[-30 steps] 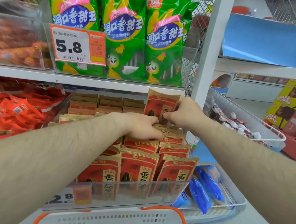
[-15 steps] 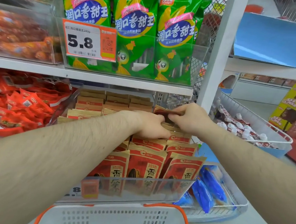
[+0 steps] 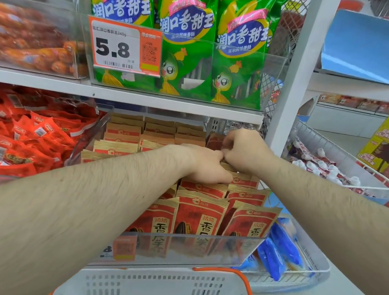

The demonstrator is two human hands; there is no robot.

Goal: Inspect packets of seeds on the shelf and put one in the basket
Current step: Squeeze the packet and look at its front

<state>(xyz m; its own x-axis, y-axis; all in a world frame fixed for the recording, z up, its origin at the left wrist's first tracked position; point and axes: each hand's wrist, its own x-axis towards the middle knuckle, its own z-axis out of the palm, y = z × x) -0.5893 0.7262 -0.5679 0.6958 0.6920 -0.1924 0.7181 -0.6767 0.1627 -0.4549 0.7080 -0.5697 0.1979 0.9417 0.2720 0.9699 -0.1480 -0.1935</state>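
Right hand (image 3: 244, 148) pinches red-gold seed packet (image 3: 214, 140); left hand (image 3: 205, 164) presses flat on packets.

Both forearms are stretched forward and converge. The left hand (image 3: 207, 165) is laid palm-down with fingers curled; the right hand (image 3: 241, 148) is fisted, knuckles touching it.

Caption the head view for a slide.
Both hands, left and right, work among seed packets above a white basket.

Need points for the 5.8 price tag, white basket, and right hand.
5.8 price tag (image 3: 114, 47): head view, on the printed digits.
white basket (image 3: 156, 287): head view, on its slotted near wall.
right hand (image 3: 244, 148): head view, on the back of the hand.
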